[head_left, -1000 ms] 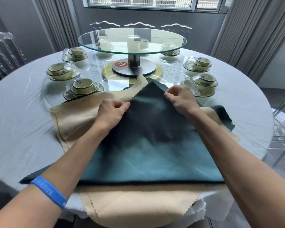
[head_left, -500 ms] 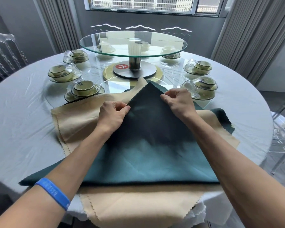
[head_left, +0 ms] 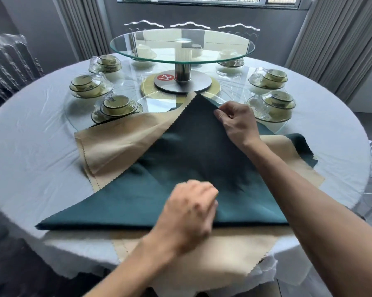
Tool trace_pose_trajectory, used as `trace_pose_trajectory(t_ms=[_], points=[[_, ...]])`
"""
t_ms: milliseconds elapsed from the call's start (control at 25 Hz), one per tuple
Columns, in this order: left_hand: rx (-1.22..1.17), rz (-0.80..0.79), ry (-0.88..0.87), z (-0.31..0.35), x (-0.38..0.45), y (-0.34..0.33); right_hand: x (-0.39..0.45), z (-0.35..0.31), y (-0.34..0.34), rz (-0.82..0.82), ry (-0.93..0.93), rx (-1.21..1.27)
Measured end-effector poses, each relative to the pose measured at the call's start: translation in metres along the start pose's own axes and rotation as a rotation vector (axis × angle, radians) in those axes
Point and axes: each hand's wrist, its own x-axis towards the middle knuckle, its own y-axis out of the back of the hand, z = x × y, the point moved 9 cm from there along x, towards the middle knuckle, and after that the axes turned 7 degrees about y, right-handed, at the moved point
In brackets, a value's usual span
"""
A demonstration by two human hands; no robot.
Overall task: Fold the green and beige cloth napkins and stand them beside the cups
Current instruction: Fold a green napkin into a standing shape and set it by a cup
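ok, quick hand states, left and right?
Left hand: blurred over the folded dark green cloth napkin, grip cannot be told.
Right hand: pinching that napkin's far right edge.

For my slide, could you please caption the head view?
Right hand pinches the folded green napkin near its tip; left hand rests lower.

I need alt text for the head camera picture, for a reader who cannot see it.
A green napkin folded into a triangle lies over beige napkins on a round table. The right hand pinches its far edge near the tip; the blurred left hand is over its near part. Cup sets ring a glass turntable.
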Motion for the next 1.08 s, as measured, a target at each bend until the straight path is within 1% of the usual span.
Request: trace_pose_trajectory(t_ms=[40, 80, 120, 200, 280, 320, 360, 400, 480, 520, 600, 640, 680, 720, 800, 880, 920, 960, 1000, 1040, 1080], points=[[0.054, -0.108, -0.008, 0.011, -0.020, -0.024, 0.001, -0.003, 0.000, 0.003, 0.002, -0.007], [0.101, -0.176, 0.022, 0.011, -0.033, -0.041, 0.001, -0.008, 0.001, 0.000, 0.002, -0.033], [0.111, -0.194, 0.053, 0.010, -0.040, -0.050, -0.003, -0.015, 0.003, 0.000, 0.008, -0.093], [0.074, -0.209, 0.114, 0.005, -0.041, -0.054, -0.029, -0.035, 0.014, 0.058, 0.017, -0.246], [0.037, -0.192, 0.159, 0.000, -0.039, -0.046, -0.089, -0.066, 0.015, 0.145, 0.055, -0.290], [-0.026, -0.162, 0.175, -0.001, -0.038, -0.042, -0.124, -0.082, 0.006, 0.126, 0.082, -0.281], [-0.076, -0.153, 0.171, -0.002, -0.038, -0.040, -0.157, -0.092, -0.005, 0.071, 0.096, -0.259], [-0.097, -0.153, 0.152, -0.001, -0.037, -0.039, -0.183, -0.091, -0.016, 0.001, 0.066, -0.215], [0.080, -0.177, 0.043, 0.007, -0.038, -0.043, -0.216, -0.067, -0.030, -0.167, -0.094, -0.134], [0.149, -0.210, 0.031, 0.005, -0.039, -0.049, -0.224, -0.054, -0.032, -0.266, -0.138, -0.170], [0.185, -0.230, 0.079, 0.001, -0.040, -0.053, -0.234, -0.032, -0.019, -0.410, -0.118, -0.386], [0.196, -0.222, 0.086, 0.001, -0.040, -0.054, -0.238, -0.017, -0.006, -0.441, -0.113, -0.504], [0.207, -0.226, 0.094, 0.001, -0.040, -0.055, -0.242, 0.006, 0.013, -0.461, -0.158, -0.594], [0.218, -0.223, 0.089, 0.001, -0.040, -0.056, -0.247, 0.034, 0.038, -0.473, -0.245, -0.653], [0.229, -0.222, 0.083, 0.001, -0.042, -0.057, -0.252, 0.088, 0.096, -0.470, -0.462, -0.681], [0.232, -0.241, 0.077, 0.000, -0.042, -0.059, -0.255, 0.120, 0.145, -0.469, -0.630, -0.694], [0.235, -0.244, 0.075, 0.000, -0.042, -0.059, -0.257, 0.124, 0.157, -0.471, -0.674, -0.756], [0.238, -0.243, 0.077, 0.000, -0.043, -0.059, -0.254, 0.118, 0.159, -0.464, -0.670, -0.845], [0.239, -0.253, 0.086, 0.000, -0.043, -0.059, -0.244, 0.099, 0.147, -0.413, -0.580, -0.898], [0.241, -0.265, 0.093, -0.001, -0.042, -0.059, -0.232, 0.071, 0.123, -0.336, -0.426, -0.872], [0.245, -0.275, 0.098, -0.001, -0.041, -0.059, -0.222, 0.036, 0.092, -0.301, -0.270, -0.773]])
